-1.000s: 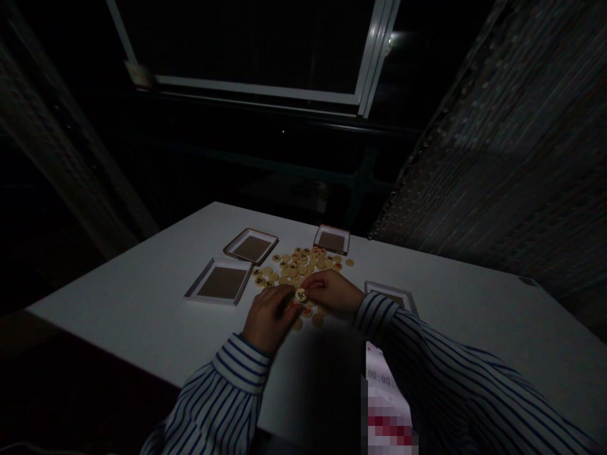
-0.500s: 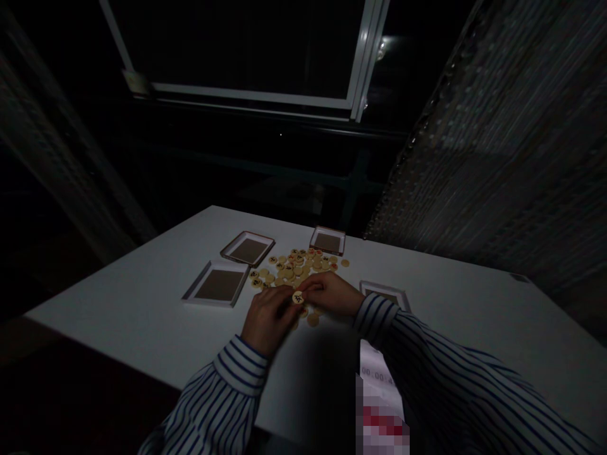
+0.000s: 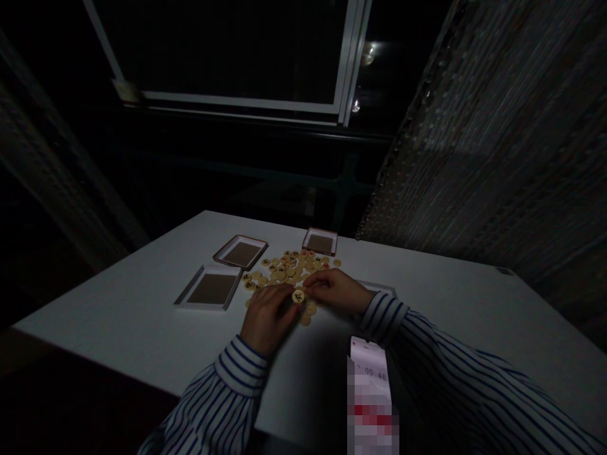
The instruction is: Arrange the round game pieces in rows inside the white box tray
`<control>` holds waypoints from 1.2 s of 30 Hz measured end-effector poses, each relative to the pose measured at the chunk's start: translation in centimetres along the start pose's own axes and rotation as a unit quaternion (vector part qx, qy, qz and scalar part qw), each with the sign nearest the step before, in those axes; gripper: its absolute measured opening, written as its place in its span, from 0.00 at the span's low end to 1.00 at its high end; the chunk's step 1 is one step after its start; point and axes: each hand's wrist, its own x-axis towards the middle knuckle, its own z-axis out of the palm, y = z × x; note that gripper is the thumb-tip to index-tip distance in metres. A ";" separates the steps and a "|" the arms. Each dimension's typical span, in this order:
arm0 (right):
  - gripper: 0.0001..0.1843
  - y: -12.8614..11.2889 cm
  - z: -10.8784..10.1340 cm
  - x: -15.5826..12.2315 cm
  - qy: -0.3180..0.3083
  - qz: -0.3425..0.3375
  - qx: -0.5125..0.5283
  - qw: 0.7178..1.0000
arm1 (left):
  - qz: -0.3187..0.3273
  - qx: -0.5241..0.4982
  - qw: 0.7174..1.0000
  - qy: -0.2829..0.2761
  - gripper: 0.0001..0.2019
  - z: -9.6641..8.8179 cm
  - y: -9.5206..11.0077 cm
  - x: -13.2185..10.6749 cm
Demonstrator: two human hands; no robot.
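Observation:
Between my two hands a round Chinese chess piece [image 3: 298, 296] with a black character is turned face-up toward me. My left hand [image 3: 269, 316] has its thumb and fingers closed on the piece's left side. From the right, my right hand [image 3: 337, 290] meets the piece's edge with thumb and forefinger pinched together; the exact contact is hard to see. Beyond the hands lies a loose heap of wooden Chinese chess pieces [image 3: 290, 273], some showing black or red characters, others blank side up. A few pieces [image 3: 306, 320] lie just below my hands.
Open shallow boxes stand around the heap: a white one [image 3: 231, 294] at left, a brown-edged one [image 3: 263, 251] behind it, another [image 3: 304, 248] at the back, and one [image 3: 386, 289] partly hidden by my right wrist. A lit phone [image 3: 370, 360] lies on the white table [image 3: 455, 309].
The view has shifted slightly, so the table and boxes sit further left. My right fingertips have drawn back a little to the piece's edge, and more of its face shows.

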 end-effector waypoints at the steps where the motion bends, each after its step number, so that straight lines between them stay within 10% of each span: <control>1: 0.13 -0.1 -0.2 -0.2 0.002 0.000 -0.005 1.000 | 0.004 0.000 1.000 0.001 0.13 0.0 0.1 0.1; 36: 0.12 2.1 -7.1 -6.5 0.085 0.031 0.038 0.995 | 0.061 -0.038 0.995 -0.064 0.12 3.4 5.9 3.2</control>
